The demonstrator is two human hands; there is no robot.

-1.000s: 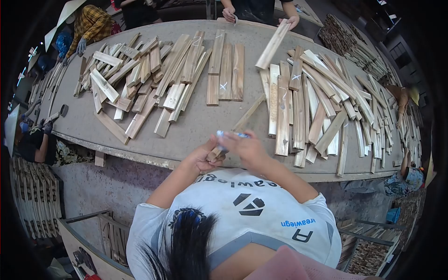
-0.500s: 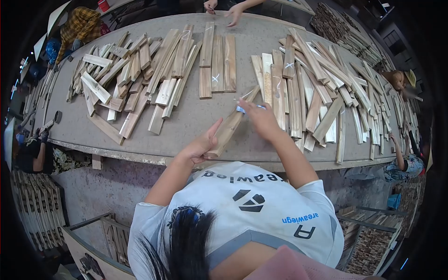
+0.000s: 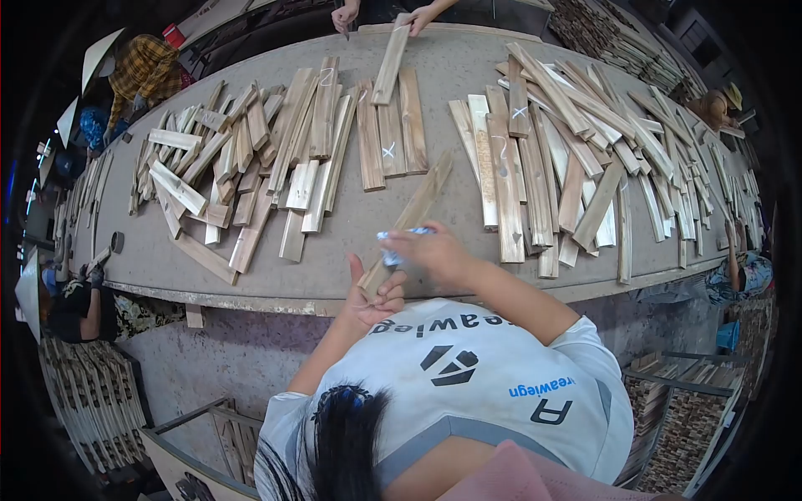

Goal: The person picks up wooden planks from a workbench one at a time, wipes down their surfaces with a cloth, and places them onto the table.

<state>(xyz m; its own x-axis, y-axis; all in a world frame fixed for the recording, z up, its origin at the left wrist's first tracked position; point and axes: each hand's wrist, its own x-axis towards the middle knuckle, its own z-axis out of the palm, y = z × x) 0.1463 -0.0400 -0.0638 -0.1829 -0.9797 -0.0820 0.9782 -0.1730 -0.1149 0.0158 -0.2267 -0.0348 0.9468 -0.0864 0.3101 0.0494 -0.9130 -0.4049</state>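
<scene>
Far left: gloved person (image 3: 93,275) at the table edge, another in a yellow plaid shirt (image 3: 146,67) above. Next, left pile (image 3: 242,150): loose wooden slats, overlapping at mixed angles on the table (image 3: 330,250).

Left hand (image 3: 378,299): near table's front edge, palm under the near end of the in-hand slat (image 3: 422,196). Fingers folded over the slat's right side, thumb spread off to the left. Slat runs up and right, tilted, far end over bare table between the piles; can't tell if that end touches down.

Beyond it, three slats (image 3: 390,138) side by side, middle one marked X. Co-worker's hand (image 3: 422,18) across the table grips a lighter slat (image 3: 391,63), low end over that row.

Right hand (image 3: 434,253): on a blue-and-white pad (image 3: 391,258) against the in-hand slat. Fingers blurred over the pad; can't tell pinching or just pressing.

Right pile (image 3: 571,196): fanned slats, some chalk-marked.
</scene>
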